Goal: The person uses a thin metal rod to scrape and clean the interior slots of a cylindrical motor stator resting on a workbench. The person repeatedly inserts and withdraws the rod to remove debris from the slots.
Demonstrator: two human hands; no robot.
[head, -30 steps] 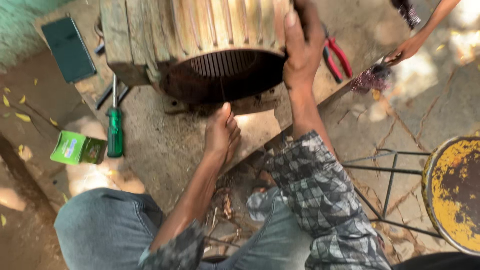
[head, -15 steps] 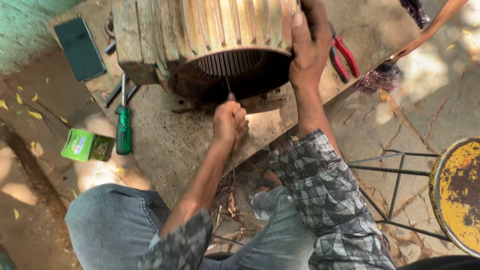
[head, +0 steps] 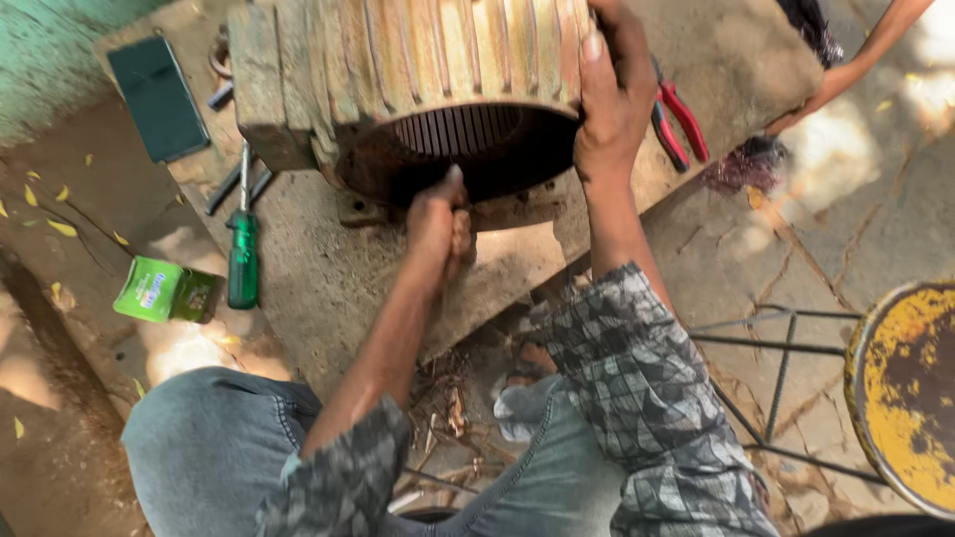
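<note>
Left hand (head: 441, 227) now fisted at the mouth of the ribbed motor housing (head: 428, 89) on the stone slab (head: 328, 278), closer in than before; held item unclear. Right hand (head: 617, 94) still grips housing rim.

screwdriver (head: 243, 261) left of motor housing (head: 418, 80)

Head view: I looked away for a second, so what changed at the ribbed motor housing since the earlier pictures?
The left hand went from open below the rusty ribbed metal motor housing to a closed fist raised to its slotted opening; whether it holds a tool is unclear. The right hand stayed gripping the housing's rim. The green-handled screwdriver and red-handled pliers did not move.
</note>
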